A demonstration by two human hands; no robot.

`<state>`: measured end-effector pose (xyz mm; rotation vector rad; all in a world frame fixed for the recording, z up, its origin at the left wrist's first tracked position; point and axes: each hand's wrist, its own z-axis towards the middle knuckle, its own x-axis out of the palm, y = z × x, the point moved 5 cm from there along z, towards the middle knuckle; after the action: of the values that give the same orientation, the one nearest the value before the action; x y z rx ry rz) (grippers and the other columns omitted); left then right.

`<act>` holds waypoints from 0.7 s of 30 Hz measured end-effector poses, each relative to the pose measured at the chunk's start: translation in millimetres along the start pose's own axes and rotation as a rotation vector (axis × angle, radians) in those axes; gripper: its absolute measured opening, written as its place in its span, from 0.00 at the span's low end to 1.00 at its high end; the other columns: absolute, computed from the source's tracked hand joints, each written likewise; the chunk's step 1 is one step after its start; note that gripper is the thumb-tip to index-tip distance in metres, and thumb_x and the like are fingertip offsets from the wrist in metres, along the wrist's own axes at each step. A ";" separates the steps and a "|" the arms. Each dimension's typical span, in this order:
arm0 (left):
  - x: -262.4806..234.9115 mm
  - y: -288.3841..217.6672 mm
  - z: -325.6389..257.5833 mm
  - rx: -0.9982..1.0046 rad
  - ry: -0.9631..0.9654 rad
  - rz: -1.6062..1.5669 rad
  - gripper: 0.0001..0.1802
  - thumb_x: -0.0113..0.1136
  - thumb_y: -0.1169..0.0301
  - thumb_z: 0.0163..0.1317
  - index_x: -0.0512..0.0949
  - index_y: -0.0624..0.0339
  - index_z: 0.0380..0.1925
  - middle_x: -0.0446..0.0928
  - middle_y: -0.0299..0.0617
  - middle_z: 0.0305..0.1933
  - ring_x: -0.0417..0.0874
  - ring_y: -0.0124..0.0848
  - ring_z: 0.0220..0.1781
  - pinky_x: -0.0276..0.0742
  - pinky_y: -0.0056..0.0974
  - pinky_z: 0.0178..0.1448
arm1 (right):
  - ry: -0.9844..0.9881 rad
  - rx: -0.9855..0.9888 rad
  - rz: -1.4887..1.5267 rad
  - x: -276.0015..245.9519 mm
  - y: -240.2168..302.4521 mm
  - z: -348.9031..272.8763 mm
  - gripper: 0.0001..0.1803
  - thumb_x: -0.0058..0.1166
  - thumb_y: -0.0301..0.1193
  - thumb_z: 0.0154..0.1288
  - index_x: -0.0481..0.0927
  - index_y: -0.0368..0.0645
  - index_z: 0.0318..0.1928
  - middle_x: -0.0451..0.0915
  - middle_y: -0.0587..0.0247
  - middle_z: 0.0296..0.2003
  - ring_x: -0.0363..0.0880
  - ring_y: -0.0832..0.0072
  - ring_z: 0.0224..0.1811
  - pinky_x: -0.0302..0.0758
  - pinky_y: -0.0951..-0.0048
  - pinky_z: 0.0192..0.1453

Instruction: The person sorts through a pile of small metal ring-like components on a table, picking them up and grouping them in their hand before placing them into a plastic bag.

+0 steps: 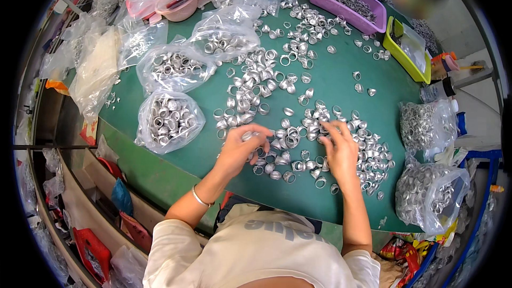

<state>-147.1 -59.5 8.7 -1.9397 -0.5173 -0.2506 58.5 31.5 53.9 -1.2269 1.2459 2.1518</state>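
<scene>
Several loose silver metal rings lie spread over a green table. My left hand rests at the left edge of the near pile, fingers curled around a few rings. My right hand lies on the same pile further right, its fingertips pinching at the rings. A thin bangle circles my left wrist. More rings trail away toward the far side of the table.
Clear plastic bags of rings sit at left and right. A purple tray and a yellow-green tray stand at the far right by another person. A pink tub is far left.
</scene>
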 end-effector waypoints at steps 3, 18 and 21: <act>15.9 -22.0 25.3 0.890 -0.078 0.883 0.09 0.55 0.80 0.54 0.77 0.64 0.37 0.77 0.43 0.34 0.77 0.32 0.28 0.71 0.36 0.27 | 0.170 -0.015 -0.241 23.8 10.2 10.4 0.21 0.59 0.28 0.54 0.74 0.49 0.51 0.71 0.55 0.47 0.80 0.65 0.24 0.76 0.65 0.25; 30.4 -11.4 63.2 -0.086 0.093 0.003 0.06 0.55 0.71 0.60 0.74 0.61 0.28 0.74 0.36 0.28 0.70 0.19 0.21 0.60 0.23 0.18 | 0.275 -0.233 -0.355 29.2 -4.4 7.7 0.18 0.56 0.27 0.55 0.73 0.49 0.48 0.71 0.51 0.42 0.81 0.60 0.29 0.78 0.66 0.24; 36.6 -2.1 44.8 -0.164 0.130 -0.226 0.04 0.55 0.72 0.60 0.73 0.61 0.31 0.74 0.37 0.28 0.66 0.20 0.17 0.56 0.23 0.16 | 0.302 -0.254 -0.400 29.5 -4.4 8.1 0.19 0.56 0.25 0.55 0.73 0.47 0.49 0.72 0.51 0.42 0.81 0.61 0.29 0.78 0.66 0.26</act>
<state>-118.4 -9.3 6.5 -2.0067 -0.6473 -0.5756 41.0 37.6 29.1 -1.7885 0.7523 1.9144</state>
